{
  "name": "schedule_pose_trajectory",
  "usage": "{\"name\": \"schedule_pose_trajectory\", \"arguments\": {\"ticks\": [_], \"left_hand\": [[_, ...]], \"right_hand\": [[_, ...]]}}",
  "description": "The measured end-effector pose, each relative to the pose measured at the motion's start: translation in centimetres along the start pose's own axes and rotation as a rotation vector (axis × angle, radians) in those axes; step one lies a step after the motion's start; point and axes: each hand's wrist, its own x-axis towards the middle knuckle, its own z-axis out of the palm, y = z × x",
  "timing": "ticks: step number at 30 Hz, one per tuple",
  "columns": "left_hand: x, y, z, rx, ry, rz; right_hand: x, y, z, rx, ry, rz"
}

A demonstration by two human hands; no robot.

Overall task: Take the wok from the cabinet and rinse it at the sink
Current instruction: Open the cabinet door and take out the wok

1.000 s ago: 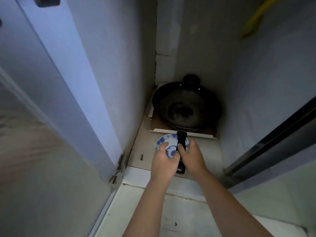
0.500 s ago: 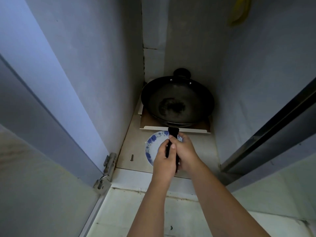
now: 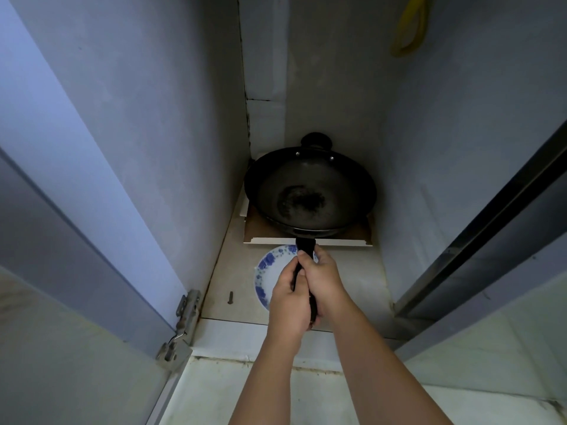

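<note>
A black wok (image 3: 310, 194) sits deep inside the open floor cabinet, over a flat brown board with a white edge (image 3: 306, 239). Its long black handle (image 3: 305, 248) points toward me. Both hands are wrapped around that handle: my left hand (image 3: 288, 297) grips the near end, and my right hand (image 3: 325, 279) grips just ahead of it, thumb on top. The handle's middle is hidden under my fingers. A small loop handle shows at the wok's far rim.
A white plate with blue flowers (image 3: 270, 273) lies on the cabinet floor under my hands. A loose screw (image 3: 230, 297) lies left of it. The open door (image 3: 76, 210) and its hinge (image 3: 184, 314) stand at left, a dark-edged door (image 3: 491, 228) at right. A yellow loop (image 3: 409, 29) hangs above.
My hands have closed together on the wok handle, where a second ago they were still spread beside it. The view has tilted, bringing the wok closer to centre.
</note>
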Motion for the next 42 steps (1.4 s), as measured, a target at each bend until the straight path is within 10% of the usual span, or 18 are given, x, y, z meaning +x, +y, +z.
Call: {"name": "schedule_pose_trajectory", "arguments": {"ticks": [42], "left_hand": [[-20.6, 9.7, -3.3, -0.136, 0.152, 0.025]], "right_hand": [[-20.5, -10.7, -0.8, -0.165, -0.063, 0.027]]}}
